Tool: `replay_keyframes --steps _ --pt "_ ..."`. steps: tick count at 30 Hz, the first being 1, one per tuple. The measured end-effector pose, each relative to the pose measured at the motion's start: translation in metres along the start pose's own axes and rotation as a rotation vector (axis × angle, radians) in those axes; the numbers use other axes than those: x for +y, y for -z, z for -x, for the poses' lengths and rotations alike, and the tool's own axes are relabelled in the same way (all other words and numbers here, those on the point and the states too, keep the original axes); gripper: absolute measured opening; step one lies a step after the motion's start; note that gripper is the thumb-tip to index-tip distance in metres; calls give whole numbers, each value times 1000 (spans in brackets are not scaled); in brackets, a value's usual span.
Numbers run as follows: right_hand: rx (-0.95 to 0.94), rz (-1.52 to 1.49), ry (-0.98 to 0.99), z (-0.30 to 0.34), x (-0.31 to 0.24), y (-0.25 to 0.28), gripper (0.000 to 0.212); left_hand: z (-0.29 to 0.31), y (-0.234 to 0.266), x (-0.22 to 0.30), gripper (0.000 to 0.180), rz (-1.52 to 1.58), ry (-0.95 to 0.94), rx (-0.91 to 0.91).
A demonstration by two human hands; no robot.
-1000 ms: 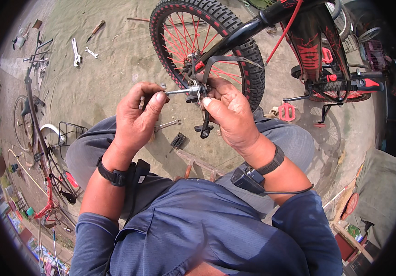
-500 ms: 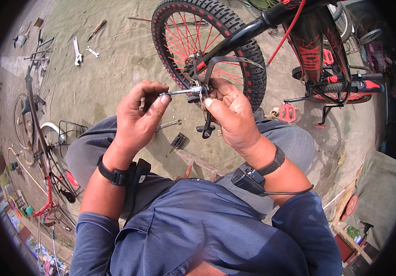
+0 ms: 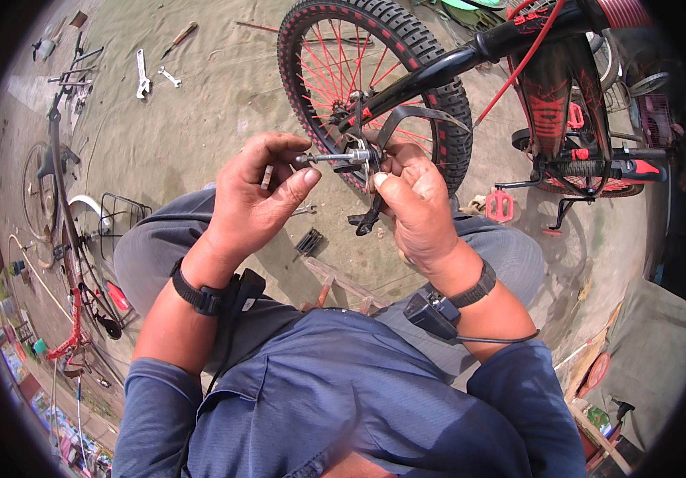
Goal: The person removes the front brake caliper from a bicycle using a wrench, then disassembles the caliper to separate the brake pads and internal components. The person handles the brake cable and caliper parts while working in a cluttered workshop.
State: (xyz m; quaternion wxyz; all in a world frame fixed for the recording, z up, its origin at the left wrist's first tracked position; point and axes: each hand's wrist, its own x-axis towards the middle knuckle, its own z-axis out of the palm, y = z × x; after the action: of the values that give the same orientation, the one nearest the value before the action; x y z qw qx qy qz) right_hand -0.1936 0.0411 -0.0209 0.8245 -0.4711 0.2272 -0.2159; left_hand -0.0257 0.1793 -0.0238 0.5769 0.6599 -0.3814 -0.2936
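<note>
My right hand is closed around what looks like a bicycle brake caliper, with a black curved arm and a lower black end. A silver bolt sticks out of it toward my left hand. That hand's thumb and forefinger stand apart on either side of the bolt's tip, without visibly gripping it. A small light strip shows among its curled fingers; I cannot make out what it is. Behind the hands lies the black front wheel with red spokes.
The black and red bicycle frame extends to the far right, its red pedal near my knee. At far left lie an adjustable wrench, a small spanner and a screwdriver. A small black part rests between my knees.
My left thumb and forefinger have spread apart at the bolt's tip. Both hands and the caliper sit slightly further right in the picture, as does the bicycle.
</note>
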Motion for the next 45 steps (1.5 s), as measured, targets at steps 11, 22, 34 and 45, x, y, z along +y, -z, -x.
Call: replay_keyframes --steps 11,22,34,45 --pt "-8 12 6 3 -2 -1 46 -4 2 0 16 -69 -88 0" --pt "15 46 45 0 0 0 44 0 -3 4 18 58 63 37" --pt "12 72 74 0 3 1 43 -4 4 -4 19 -104 -24 -8" --pt "16 75 47 1 1 2 44 -2 -2 -1 17 -26 -75 23"
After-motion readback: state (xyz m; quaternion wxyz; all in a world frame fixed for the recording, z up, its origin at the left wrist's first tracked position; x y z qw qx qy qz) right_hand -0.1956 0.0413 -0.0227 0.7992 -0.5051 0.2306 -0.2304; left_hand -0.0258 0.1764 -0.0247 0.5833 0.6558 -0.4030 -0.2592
